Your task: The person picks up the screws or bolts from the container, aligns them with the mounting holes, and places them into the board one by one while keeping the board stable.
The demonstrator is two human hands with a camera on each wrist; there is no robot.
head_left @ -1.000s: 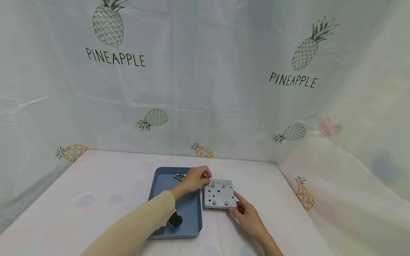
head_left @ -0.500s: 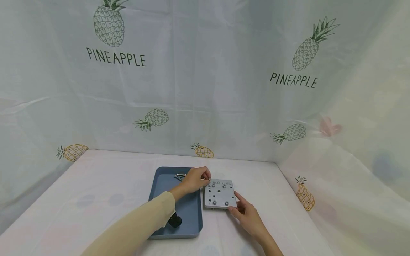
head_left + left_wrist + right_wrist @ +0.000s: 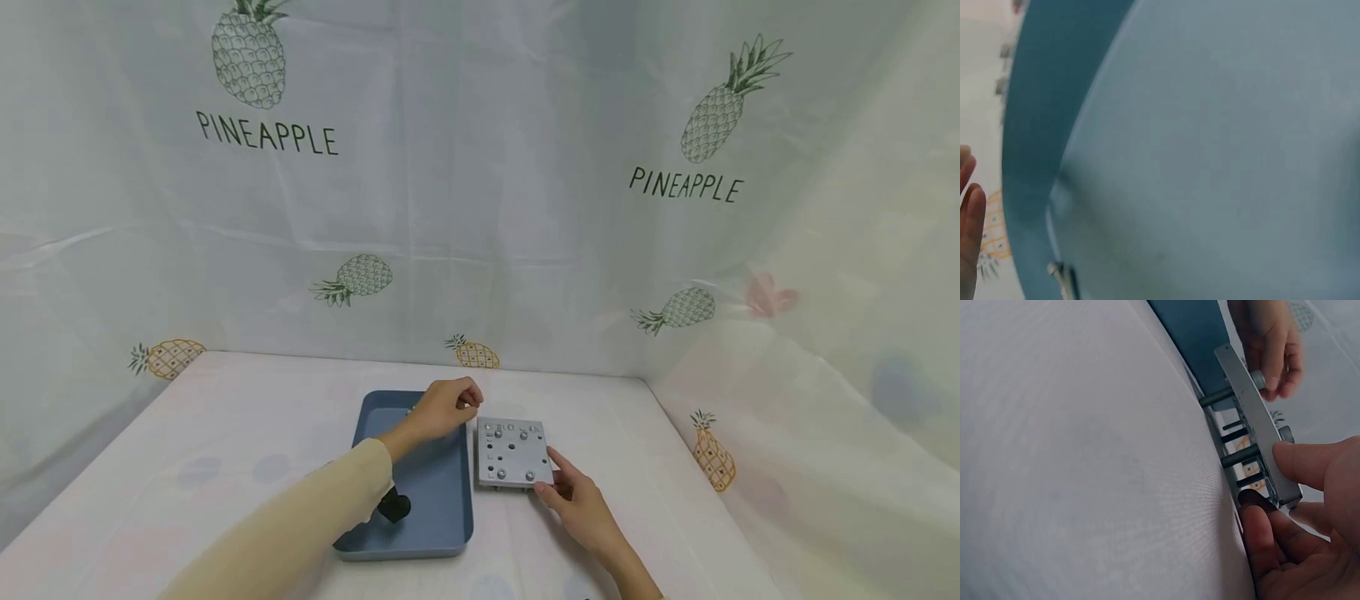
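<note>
A square metal plate (image 3: 517, 457) with holes and several bolts lies right of the tray, raised off the table on bolt shanks. My right hand (image 3: 583, 512) grips its near right corner; in the right wrist view the thumb (image 3: 1307, 464) presses the upper face and fingers are beneath. Threaded bolts (image 3: 1241, 456) stick out below the plate. My left hand (image 3: 444, 407) hovers over the tray's far right edge, apart from the plate, fingers loosely bent, nothing seen between them. A bolt (image 3: 487, 427) sits at the plate's far left corner.
The blue-grey tray (image 3: 442, 529) stands left of the plate, partly hidden under the left forearm. A metal bolt (image 3: 1061, 275) lies inside it near a corner. A black device (image 3: 393, 506) shows at the left wrist. A pineapple-printed curtain (image 3: 525, 292) rises behind the table.
My left hand has let go of the bolt at the plate's far left corner and moved up and left over the tray. The right hand keeps its grip on the plate.
</note>
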